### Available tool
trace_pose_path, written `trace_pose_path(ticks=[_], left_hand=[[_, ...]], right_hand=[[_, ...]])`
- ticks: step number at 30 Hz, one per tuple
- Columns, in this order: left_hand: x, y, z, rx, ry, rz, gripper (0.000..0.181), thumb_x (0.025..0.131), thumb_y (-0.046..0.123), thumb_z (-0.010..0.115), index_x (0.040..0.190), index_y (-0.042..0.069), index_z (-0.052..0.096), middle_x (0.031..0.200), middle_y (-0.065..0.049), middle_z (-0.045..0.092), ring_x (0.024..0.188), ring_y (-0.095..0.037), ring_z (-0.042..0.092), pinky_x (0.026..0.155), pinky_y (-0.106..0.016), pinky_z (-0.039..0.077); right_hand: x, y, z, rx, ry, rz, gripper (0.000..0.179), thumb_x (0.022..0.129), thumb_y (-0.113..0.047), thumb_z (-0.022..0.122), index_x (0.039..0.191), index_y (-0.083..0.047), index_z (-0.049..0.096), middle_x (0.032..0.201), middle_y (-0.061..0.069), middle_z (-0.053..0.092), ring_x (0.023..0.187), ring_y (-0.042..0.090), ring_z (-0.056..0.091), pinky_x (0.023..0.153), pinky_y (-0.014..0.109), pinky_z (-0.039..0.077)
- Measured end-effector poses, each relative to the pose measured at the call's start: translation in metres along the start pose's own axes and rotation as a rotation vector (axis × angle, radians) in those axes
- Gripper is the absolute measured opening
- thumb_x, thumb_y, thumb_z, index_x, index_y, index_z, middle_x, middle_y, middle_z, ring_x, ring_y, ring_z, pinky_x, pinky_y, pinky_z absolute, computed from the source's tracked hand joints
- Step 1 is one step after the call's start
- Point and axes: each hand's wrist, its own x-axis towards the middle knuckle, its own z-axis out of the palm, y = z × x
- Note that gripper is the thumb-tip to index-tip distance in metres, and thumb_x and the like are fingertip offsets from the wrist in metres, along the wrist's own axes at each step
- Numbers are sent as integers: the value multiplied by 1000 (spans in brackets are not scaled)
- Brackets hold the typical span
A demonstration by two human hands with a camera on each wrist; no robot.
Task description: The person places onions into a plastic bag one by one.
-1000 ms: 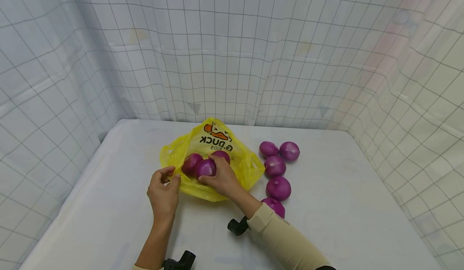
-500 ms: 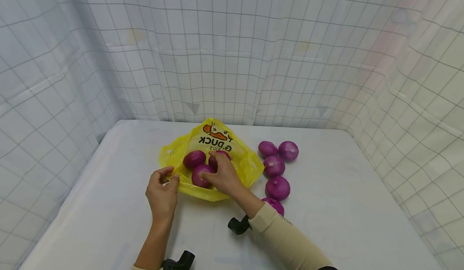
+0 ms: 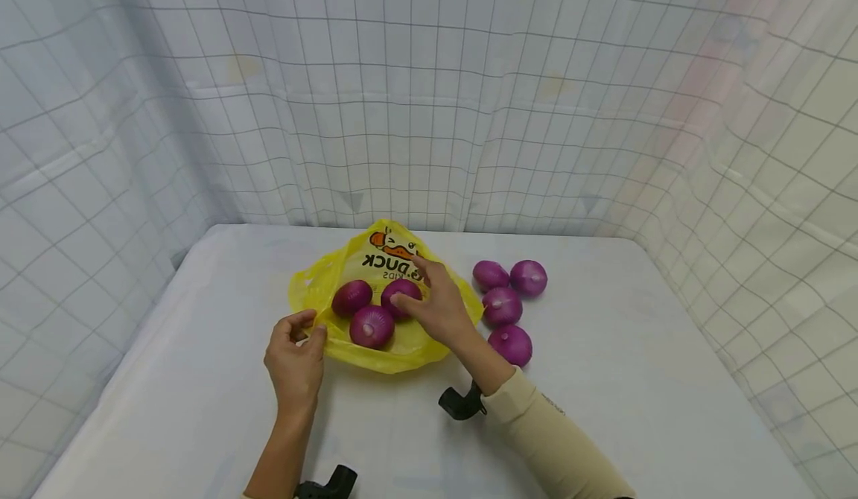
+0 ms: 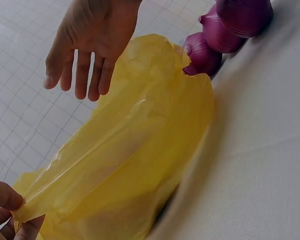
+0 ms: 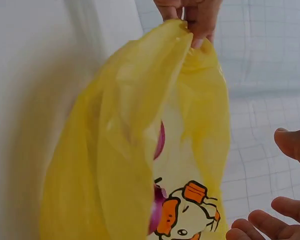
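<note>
A yellow plastic bag (image 3: 395, 359) with a duck print lies with its mouth spread wide on the table. Inside it sit a red onion (image 3: 351, 298) at the left, a second onion (image 3: 372, 327) in front and a third onion (image 3: 401, 296) at the right. My left hand (image 3: 295, 354) pinches the bag's left edge between thumb and fingers; the left wrist view shows this pinch up close. Over the bag's right side hovers my right hand (image 3: 434, 302), fingers spread and nothing in them. In the right wrist view its fingers (image 5: 270, 222) appear beside the bag.
To the right of the bag, several more red onions (image 3: 511, 345) stand in a rough line on the white-covered table (image 3: 603, 380). A checked curtain (image 3: 429, 112) encloses the table's back and sides. Black camera mounts (image 3: 462, 404) stick out from both wrists.
My right hand has let go of an onion inside the bag, then lifted and drawn back to the right. That onion now rests in front of the other two. The left hand keeps its pinch.
</note>
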Motion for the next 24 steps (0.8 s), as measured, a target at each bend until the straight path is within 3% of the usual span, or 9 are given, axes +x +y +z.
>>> trace_pose_path(ticks=[14,24], left_hand=[[2,1,-1,3,1,-9,21,83,4,64,103,0,65,97,-10,63,77,-7,45,56,-4,38],[0,1,-1,5,-4,-17,22,83,5,64,105,0,64,100,-11,63,78,-8,45,56,-4,38]], right_hand=[[9,20,-65,92,183,3,67,83,-26,71,140,-9,40,140,12,45,129,28,45,111,40,36],[11,46,-99,124,243,68,71,84,-29,69,143,-10,35,144,9,40,132,27,40,111,40,35]])
